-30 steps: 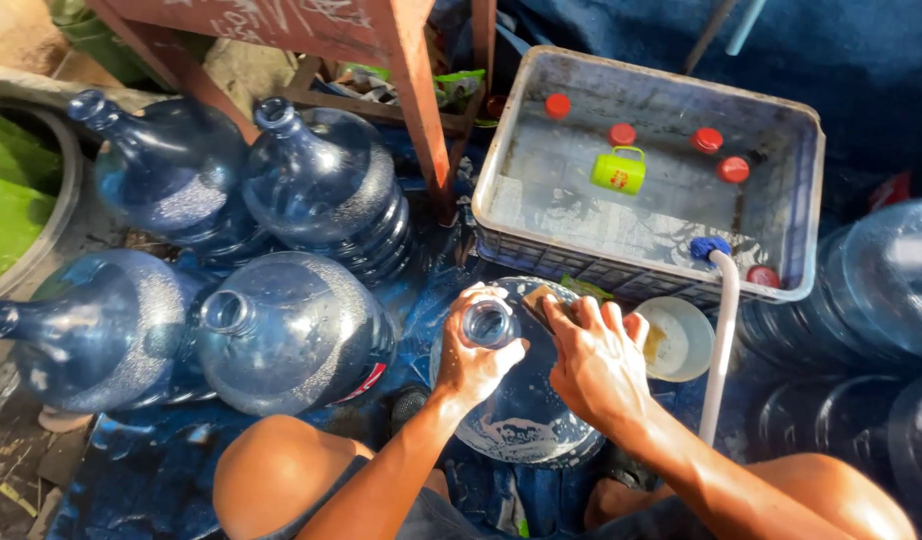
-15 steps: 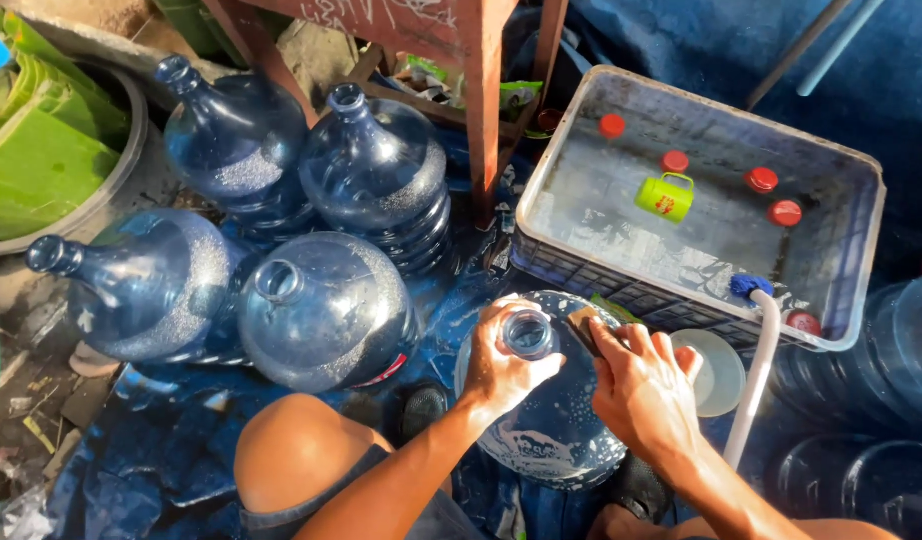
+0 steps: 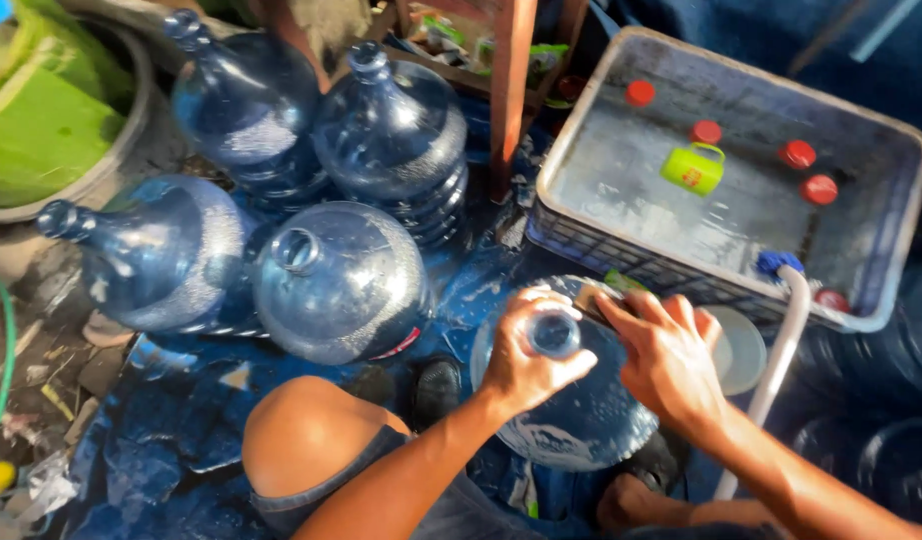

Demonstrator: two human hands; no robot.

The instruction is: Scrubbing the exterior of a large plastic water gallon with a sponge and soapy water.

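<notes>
A large blue water jug point(image 3: 581, 410) stands upright between my legs, soap foam on its shoulder. My left hand point(image 3: 526, 355) is wrapped around its neck, just under the open mouth. My right hand point(image 3: 666, 350) presses a yellow-green scrub sponge point(image 3: 593, 293) against the jug's far shoulder; most of the sponge is hidden under my fingers.
Several empty blue jugs point(image 3: 336, 280) lie on the wet blue tarp at left. A grey tub point(image 3: 871, 270) of water holds red caps point(image 3: 819, 189) and a green mug point(image 3: 693, 168). A white hose point(image 3: 781, 350) hangs over its rim beside a pale dish point(image 3: 741, 350). A wooden post point(image 3: 508, 95) stands behind.
My view has shifted left and closer to the jug. My right hand has slid a little down the jug's shoulder; my left hand stays on the neck.
</notes>
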